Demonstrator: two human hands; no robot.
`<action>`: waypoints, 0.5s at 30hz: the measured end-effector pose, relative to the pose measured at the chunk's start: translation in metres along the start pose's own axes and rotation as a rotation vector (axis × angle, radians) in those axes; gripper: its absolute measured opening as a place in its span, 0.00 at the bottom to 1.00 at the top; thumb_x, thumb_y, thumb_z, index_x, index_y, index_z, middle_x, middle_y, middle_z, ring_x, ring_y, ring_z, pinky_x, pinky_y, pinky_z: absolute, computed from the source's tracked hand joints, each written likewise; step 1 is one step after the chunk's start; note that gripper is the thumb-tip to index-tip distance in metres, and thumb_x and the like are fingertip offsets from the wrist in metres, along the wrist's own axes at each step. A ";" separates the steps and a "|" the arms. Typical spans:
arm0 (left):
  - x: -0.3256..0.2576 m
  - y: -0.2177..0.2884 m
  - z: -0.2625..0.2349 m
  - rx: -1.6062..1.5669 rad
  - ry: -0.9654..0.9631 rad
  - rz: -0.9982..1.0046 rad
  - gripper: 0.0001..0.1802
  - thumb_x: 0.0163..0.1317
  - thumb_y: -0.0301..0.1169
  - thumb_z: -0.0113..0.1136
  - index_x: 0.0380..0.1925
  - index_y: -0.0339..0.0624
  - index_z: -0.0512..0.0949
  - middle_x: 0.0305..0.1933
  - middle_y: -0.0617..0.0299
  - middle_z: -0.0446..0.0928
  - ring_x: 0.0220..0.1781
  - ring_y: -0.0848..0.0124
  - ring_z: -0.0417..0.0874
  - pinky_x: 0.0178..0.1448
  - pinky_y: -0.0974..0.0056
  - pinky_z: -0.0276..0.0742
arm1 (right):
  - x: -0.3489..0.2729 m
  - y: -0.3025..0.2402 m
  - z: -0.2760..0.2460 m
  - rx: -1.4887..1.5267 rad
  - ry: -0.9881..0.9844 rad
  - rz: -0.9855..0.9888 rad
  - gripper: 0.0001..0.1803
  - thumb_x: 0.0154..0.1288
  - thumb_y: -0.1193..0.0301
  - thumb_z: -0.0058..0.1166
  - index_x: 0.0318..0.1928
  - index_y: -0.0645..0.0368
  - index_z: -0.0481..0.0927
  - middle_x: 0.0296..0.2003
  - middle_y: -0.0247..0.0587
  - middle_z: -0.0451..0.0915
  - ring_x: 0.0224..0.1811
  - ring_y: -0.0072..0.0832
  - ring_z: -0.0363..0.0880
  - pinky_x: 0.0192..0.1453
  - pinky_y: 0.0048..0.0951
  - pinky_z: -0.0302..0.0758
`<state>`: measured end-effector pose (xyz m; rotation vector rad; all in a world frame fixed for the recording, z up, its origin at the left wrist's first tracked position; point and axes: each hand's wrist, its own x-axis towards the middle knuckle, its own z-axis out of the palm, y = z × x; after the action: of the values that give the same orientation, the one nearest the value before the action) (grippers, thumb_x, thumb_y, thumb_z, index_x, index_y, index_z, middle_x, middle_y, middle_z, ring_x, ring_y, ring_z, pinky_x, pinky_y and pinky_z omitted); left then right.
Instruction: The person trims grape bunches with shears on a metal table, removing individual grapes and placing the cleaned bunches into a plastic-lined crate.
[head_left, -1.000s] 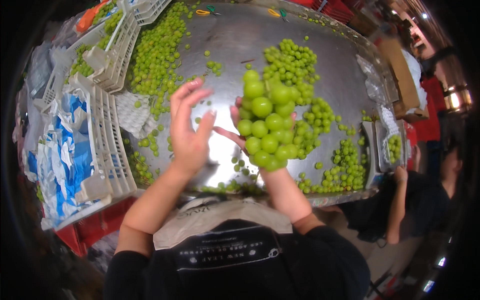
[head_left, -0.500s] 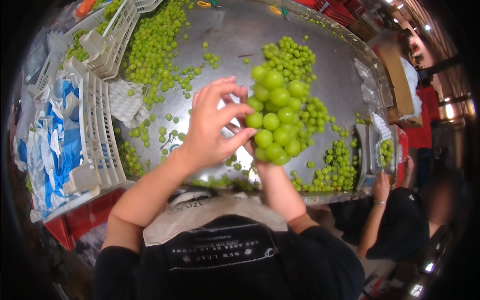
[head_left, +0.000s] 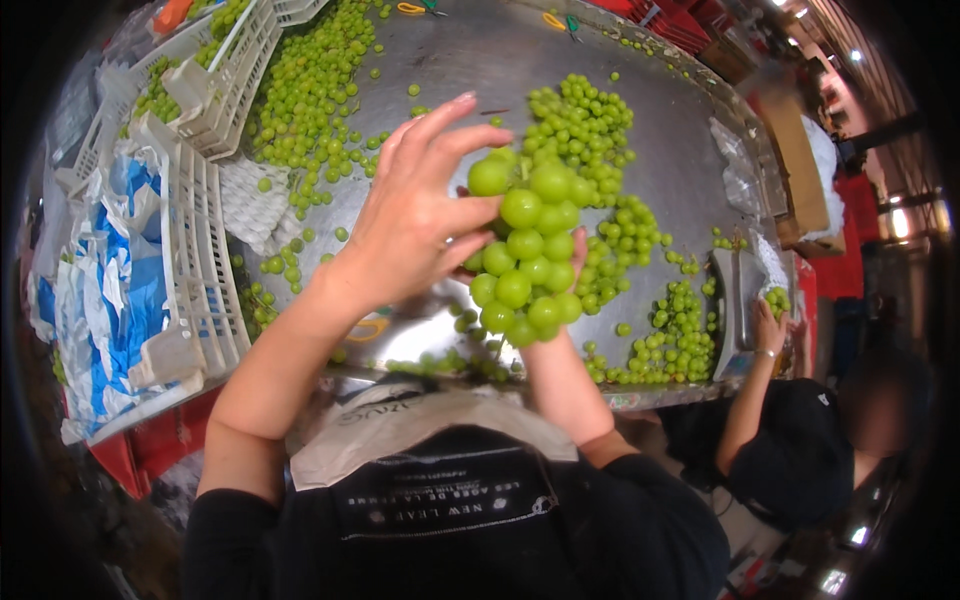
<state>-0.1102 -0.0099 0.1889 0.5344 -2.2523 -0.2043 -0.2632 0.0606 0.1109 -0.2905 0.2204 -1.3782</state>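
A bunch of large green grapes (head_left: 527, 250) is held up above the metal table by my right hand (head_left: 579, 250), which supports it from behind and below. Most of that hand is hidden by the fruit; a fingertip shows along the bunch's right side. On the other side, my left hand (head_left: 415, 205) has its fingers spread, with the fingertips at the upper left grapes and the thumb close to the middle ones. Just beyond the held bunch lies another green bunch (head_left: 580, 125). Orange scissor handles (head_left: 370, 325) show beside my left forearm.
Many loose grapes (head_left: 315, 100) cover the table's far left. White plastic crates (head_left: 205, 250) line the left edge. Two scissors, one (head_left: 562, 24) orange and green, lie at the far edge. At right, a co-worker's hand (head_left: 768, 328) holds grapes beside a grey scale (head_left: 738, 300).
The held bunch has shifted slightly left and turned. My left fingers have spread from a near pinch and moved up its side. The co-worker's hand has moved up to the grapes.
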 end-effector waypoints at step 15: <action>-0.023 -0.011 0.005 -0.008 -0.054 -0.138 0.19 0.42 0.23 0.63 0.39 0.45 0.81 0.59 0.54 0.67 0.66 0.53 0.62 0.66 0.49 0.57 | -0.032 -0.069 -0.068 0.021 -0.043 -0.269 0.38 0.58 0.46 0.44 0.63 0.56 0.60 0.58 0.49 0.66 0.60 0.44 0.65 0.58 0.52 0.69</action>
<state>-0.0973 -0.0099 0.1664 0.6885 -2.2666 -0.3010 -0.3551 0.0761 0.0688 -0.3411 0.1346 -1.6373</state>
